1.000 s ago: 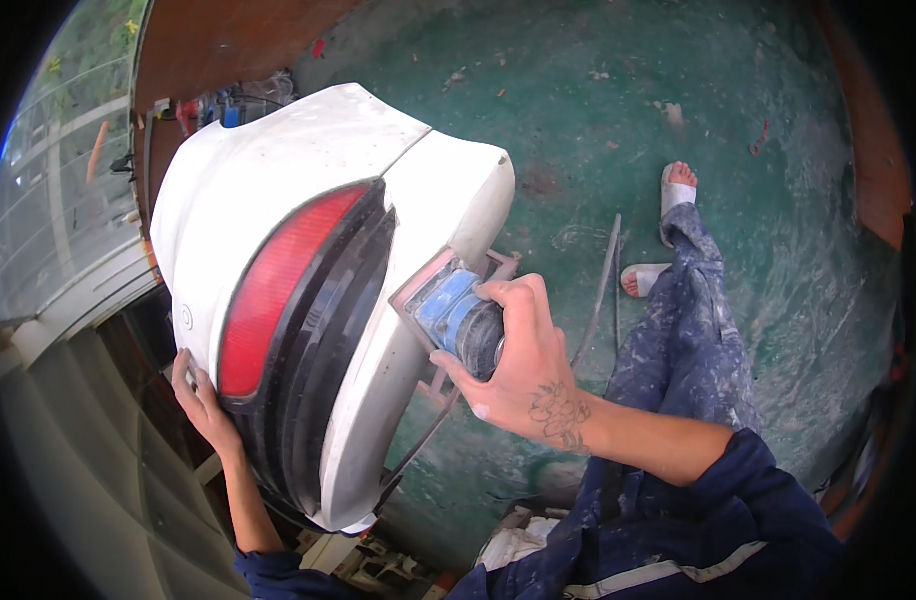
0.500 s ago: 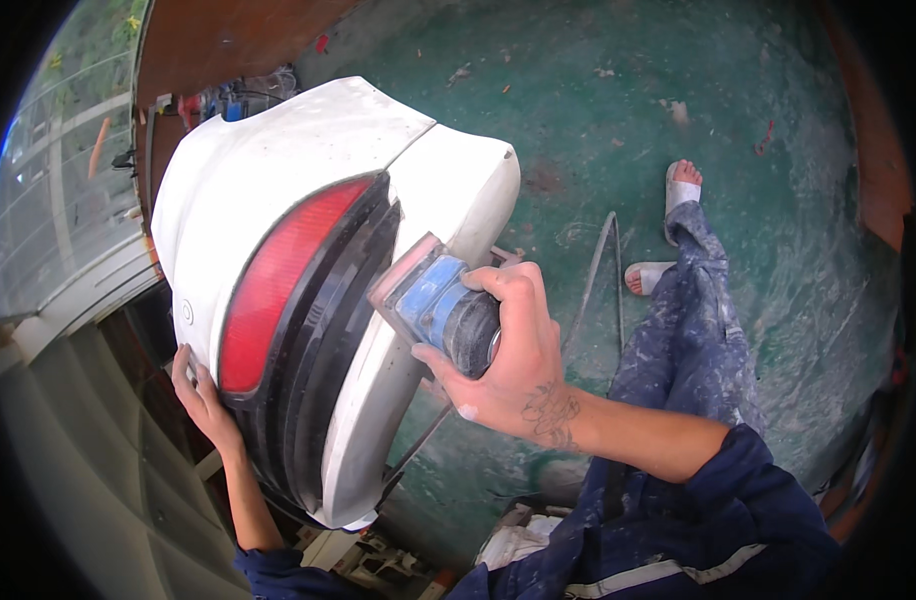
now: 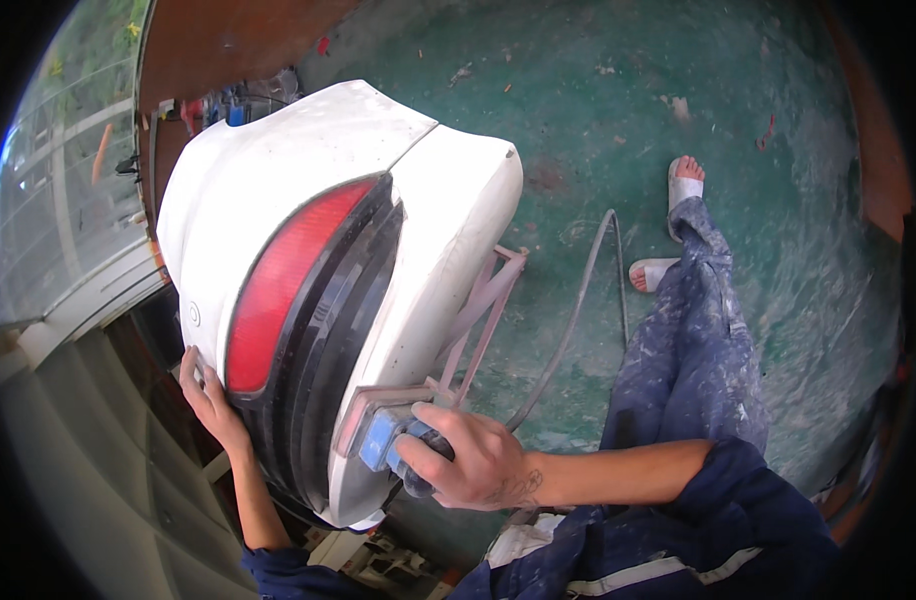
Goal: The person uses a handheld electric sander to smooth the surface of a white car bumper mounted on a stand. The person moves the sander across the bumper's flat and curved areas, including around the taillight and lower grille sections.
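Observation:
A white car bumper [image 3: 298, 140] with a red reflector [image 3: 288, 280] and black slatted trim [image 3: 333, 350] fills the middle. My left hand [image 3: 218, 400] lies along its left edge, fingers apart and touching the panel. My right hand [image 3: 468, 460] grips a dusty blue and black power sander [image 3: 383, 435], whose square pad lies against the white strip at the bumper's lower right end. A grey hose [image 3: 568, 350] runs from the sander over the floor.
A pinkish metal stand [image 3: 493, 300] supports the bumper. My legs in dusty trousers [image 3: 688, 340] are at the right on the green floor [image 3: 748, 220]. Brown boards [image 3: 218, 40] edge the top left, beside tools [image 3: 238, 105] and a glazed wall [image 3: 68, 230].
My right hand and the sander have moved down along the white strip toward me, and the pad is turned. The bumper has shifted slightly right. My left hand stays on the edge.

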The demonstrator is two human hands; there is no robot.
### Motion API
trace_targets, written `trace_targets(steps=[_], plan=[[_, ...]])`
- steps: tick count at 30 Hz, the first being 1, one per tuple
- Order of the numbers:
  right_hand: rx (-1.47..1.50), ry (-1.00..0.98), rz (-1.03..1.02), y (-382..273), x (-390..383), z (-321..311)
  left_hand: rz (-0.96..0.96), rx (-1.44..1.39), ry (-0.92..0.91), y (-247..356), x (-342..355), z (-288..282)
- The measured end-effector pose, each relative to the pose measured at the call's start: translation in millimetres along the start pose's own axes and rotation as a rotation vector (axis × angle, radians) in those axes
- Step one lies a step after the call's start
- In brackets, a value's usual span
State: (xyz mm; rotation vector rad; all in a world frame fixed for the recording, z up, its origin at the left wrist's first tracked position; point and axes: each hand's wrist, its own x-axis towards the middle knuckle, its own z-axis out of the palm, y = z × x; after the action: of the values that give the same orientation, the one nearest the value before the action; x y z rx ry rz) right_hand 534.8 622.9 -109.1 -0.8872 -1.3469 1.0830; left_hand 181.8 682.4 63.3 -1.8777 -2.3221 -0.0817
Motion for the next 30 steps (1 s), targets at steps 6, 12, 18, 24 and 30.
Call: trace_targets(steps=[6,12,18,24,30], plan=[[-0.046,0.067,0.239,35,40,-31,-0.044,-0.049,0.013,5,-1,3],[-0.054,-0.010,0.325,26,39,-32,-0.023,-0.031,0.010,-1,1,1],[-0.109,0.053,0.294,37,44,-32,-0.026,-0.042,0.017,2,-2,1],[-0.030,0.048,0.334,29,47,-33,-0.039,-0.032,0.008,3,1,1],[-0.056,0.033,-0.052,1,12,0,-0.036,-0.015,0.008,1,0,1]])
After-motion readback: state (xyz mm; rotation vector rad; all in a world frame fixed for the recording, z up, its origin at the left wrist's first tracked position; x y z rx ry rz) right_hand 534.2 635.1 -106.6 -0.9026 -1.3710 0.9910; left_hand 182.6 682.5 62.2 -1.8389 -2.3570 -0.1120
